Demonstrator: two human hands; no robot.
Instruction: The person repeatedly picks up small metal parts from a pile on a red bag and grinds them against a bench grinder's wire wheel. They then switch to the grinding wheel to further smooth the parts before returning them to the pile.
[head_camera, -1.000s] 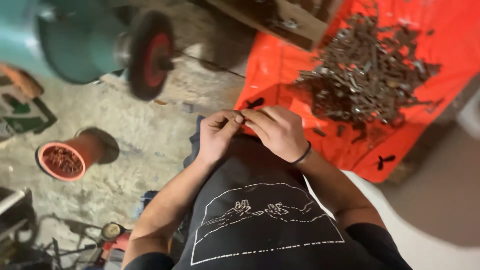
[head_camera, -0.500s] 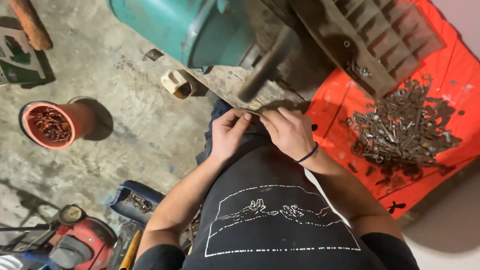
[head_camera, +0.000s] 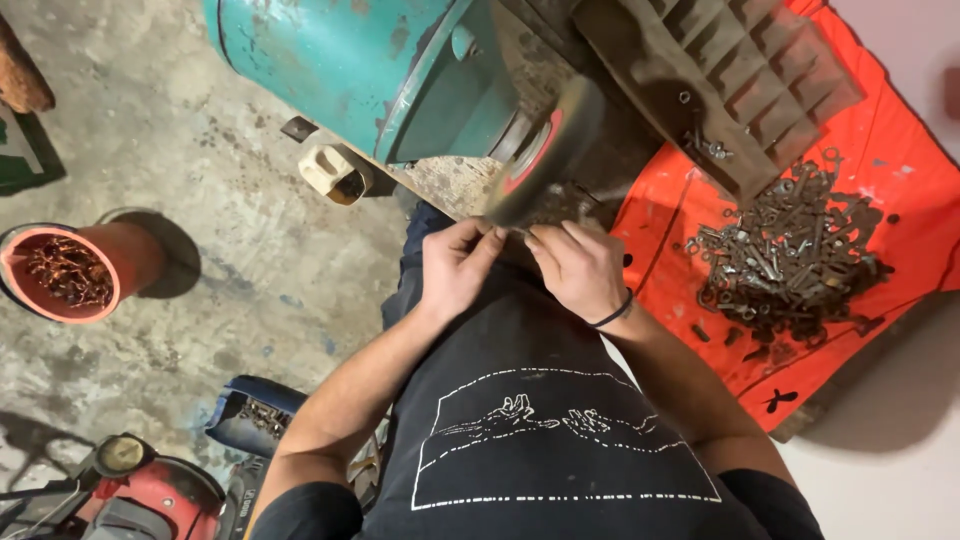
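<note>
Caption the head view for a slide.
Both hands, left hand and right hand, pinch a small part against a grinding wheel beside a pile of metal parts.

I pinch a small dark metal piece (head_camera: 516, 234) between the fingertips of my left hand (head_camera: 455, 268) and my right hand (head_camera: 578, 270), both closed on it. It is mostly hidden by my fingers, so I cannot tell its shape. It sits right at the lower rim of the blurred grey grinding wheel with a red hub (head_camera: 540, 150), which stands tilted on edge.
</note>
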